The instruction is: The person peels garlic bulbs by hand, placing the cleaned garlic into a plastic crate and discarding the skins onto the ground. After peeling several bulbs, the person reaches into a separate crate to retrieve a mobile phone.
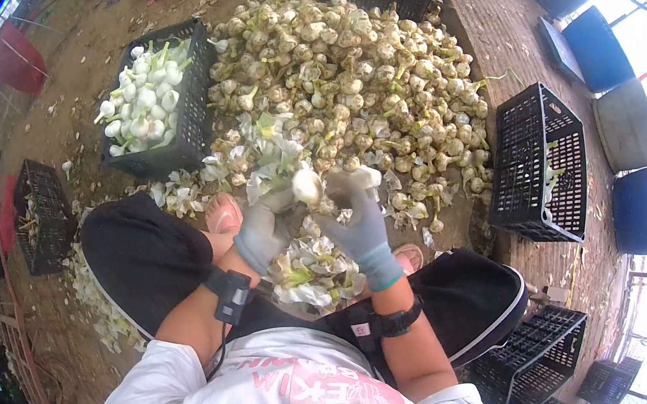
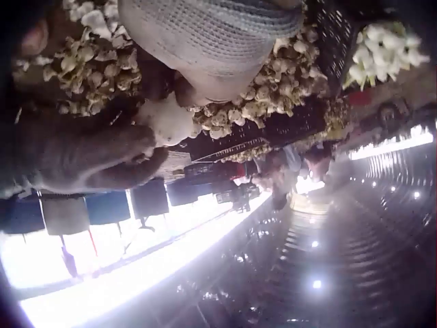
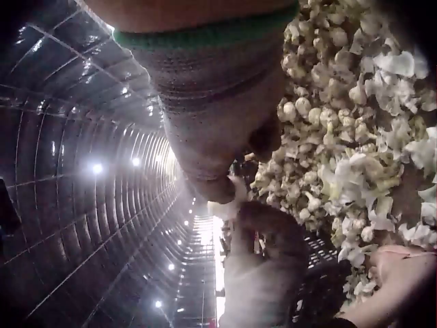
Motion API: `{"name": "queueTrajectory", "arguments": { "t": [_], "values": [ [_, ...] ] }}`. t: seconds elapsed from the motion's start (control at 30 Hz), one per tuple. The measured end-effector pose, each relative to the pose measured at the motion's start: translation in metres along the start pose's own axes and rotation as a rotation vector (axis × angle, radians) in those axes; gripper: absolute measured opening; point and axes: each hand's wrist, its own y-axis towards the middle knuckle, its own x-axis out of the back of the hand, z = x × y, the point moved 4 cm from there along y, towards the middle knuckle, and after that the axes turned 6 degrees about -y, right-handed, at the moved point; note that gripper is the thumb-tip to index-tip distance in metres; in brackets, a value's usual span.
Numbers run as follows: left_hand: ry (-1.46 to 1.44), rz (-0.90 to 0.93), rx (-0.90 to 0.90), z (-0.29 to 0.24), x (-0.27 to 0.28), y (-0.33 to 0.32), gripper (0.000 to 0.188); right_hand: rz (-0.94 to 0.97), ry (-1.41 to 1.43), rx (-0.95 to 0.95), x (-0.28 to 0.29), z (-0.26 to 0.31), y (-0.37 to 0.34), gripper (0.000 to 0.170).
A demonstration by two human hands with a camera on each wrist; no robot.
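Note:
A garlic bulb (image 1: 307, 186), pale and mostly smooth, is held in my gloved left hand (image 1: 261, 230), above the ground between my feet. My gloved right hand (image 1: 361, 228) is close on the bulb's right side, its fingers blurred. Whitish matter shows at those fingertips in the head view; I cannot tell whether they grip it. In the left wrist view the bulb (image 2: 169, 121) lies between the left hand (image 2: 212, 51) above and the right hand (image 2: 89, 154) at left. The right wrist view has the two gloves meeting around a white patch, with the bulb largely hidden.
A large heap of unpeeled garlic (image 1: 350, 73) spreads ahead. Left of it, a black crate (image 1: 198, 93) holds clean white bulbs (image 1: 144, 98); another black crate (image 1: 544, 163) stands at right. Papery skins (image 1: 310, 266) lie between my feet. More crates (image 1: 537, 356) stand at lower right.

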Motion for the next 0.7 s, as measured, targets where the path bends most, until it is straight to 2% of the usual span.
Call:
{"name": "queueTrajectory", "arguments": {
  "t": [0.1, 0.13, 0.17, 0.2, 0.27, 0.33, 0.37, 0.43, 0.57, 0.6, 0.67, 0.7],
  "values": [
    [0.595, -0.019, -0.386, 0.001, 0.005, 0.001, 0.020, -0.051, -0.032, -0.061, -0.009, 0.001, 0.000, 0.052],
    [0.595, -0.019, -0.384, 0.005, 0.002, -0.001, 0.020, -0.077, -0.070, -0.115, -0.012, -0.006, 0.000, 0.050],
    [0.774, -0.064, -0.528, 0.002, -0.003, -0.006, 0.021, -0.060, 0.089, -0.220, -0.021, -0.023, 0.000, 0.044],
    [0.952, -0.111, -0.673, 0.000, -0.008, -0.010, 0.023, -0.060, 0.089, -0.221, -0.021, -0.026, 0.002, 0.044],
    [0.941, -0.087, -0.714, -0.002, -0.006, -0.008, 0.026, -0.062, 0.265, -0.209, -0.020, -0.032, 0.003, 0.041],
    [1.230, -0.082, -0.935, -0.006, -0.017, -0.015, 0.020, -0.064, 0.229, -0.204, -0.019, -0.028, 0.003, 0.041],
    [1.230, -0.083, -0.933, -0.006, -0.016, -0.014, 0.020, -0.065, 0.195, -0.198, -0.019, -0.025, 0.003, 0.040],
    [1.032, 0.186, -0.875, -0.001, -0.014, -0.010, 0.019, -0.089, 0.135, -0.213, -0.020, -0.020, 0.003, 0.038],
    [1.176, 0.173, -0.964, 0.000, -0.011, -0.008, 0.020, -0.187, 0.000, -0.271, -0.024, -0.035, -0.001, 0.035],
    [1.239, 0.166, -1.013, -0.001, -0.016, -0.011, 0.020, -0.188, -0.001, -0.271, -0.022, -0.032, -0.001, 0.035],
    [1.300, 0.157, -1.062, -0.002, -0.019, -0.013, 0.021, -0.113, -0.187, -0.260, -0.021, -0.025, 0.000, 0.034],
    [1.354, 0.227, -1.092, -0.001, -0.020, -0.014, 0.020, -0.112, -0.188, -0.261, -0.020, -0.022, -0.001, 0.034]
  ]
}}
